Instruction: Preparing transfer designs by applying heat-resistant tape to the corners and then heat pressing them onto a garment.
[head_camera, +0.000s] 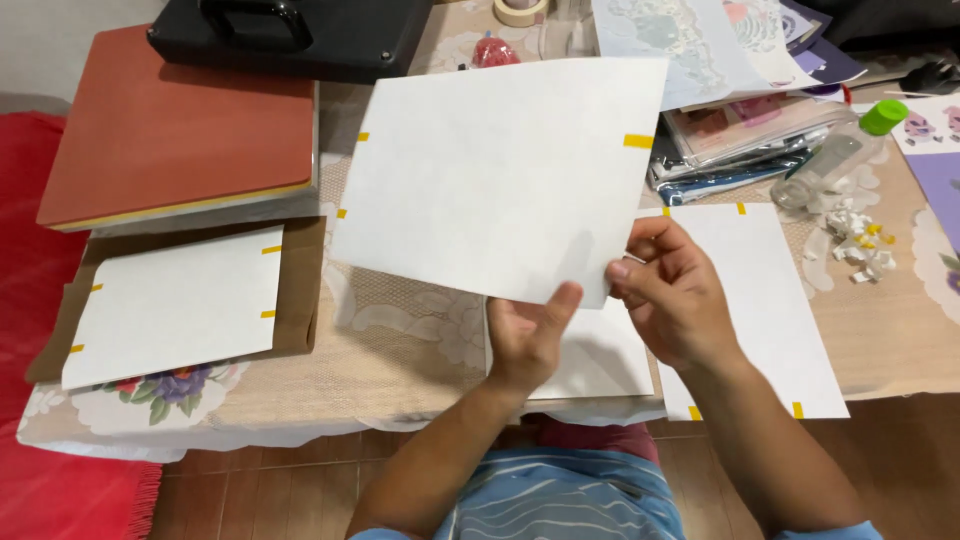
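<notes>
Now both hands pinch big white paper sheet with yellow tape bits (500, 175): left hand (527, 335) at 6 o'clock, right hand (672, 295) at 5 o'clock. Same taped white sheet on brown card (175, 300) lies at 9 o'clock, looks done.

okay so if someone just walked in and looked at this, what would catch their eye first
Probably the large white sheet with small yellow tape tabs, held up mid-frame by the left hand and right hand at its lower edge. After that, the red-orange board at upper left and a similar taped sheet below it.

Bottle (828, 160) rt of sheet (500, 175)
</notes>
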